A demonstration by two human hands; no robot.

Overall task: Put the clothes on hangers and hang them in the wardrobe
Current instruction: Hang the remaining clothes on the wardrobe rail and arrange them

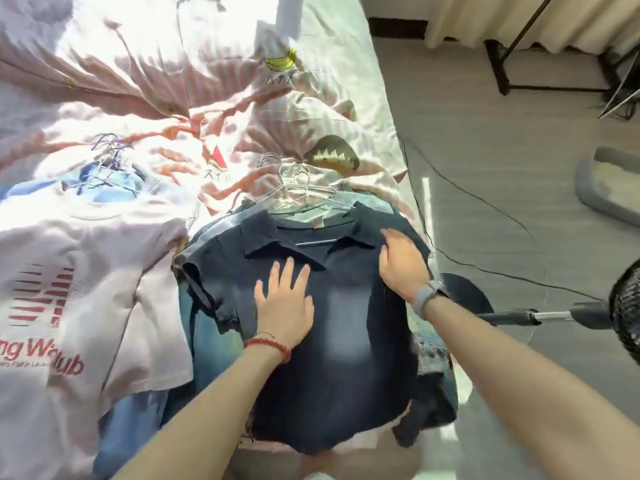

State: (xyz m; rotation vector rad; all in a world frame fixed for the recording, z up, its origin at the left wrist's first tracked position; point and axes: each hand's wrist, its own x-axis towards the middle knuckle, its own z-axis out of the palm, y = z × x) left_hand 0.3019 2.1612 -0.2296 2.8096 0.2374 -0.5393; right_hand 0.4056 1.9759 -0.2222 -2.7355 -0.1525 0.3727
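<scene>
A dark navy collared shirt (339,344) lies face up on the bed, on top of other denim clothes. A metal hanger bar shows inside its open neck, and several wire hangers (298,188) stick out just above the collar. My left hand (284,303) lies flat on the shirt's chest, fingers straight and spread. My right hand (403,265) presses flat on the shirt's right shoulder beside the collar. A white T-shirt with red print (59,306) lies to the left. Further back left lie light blue clothes with purple wire hangers (107,157).
The bed carries a pink and white striped sheet (242,109) with fruit prints. Its right edge runs beside a grey floor (502,168) with a black cable. A black fan (623,306) on a pole stands at the right. A black stand (502,64) and curtains are behind.
</scene>
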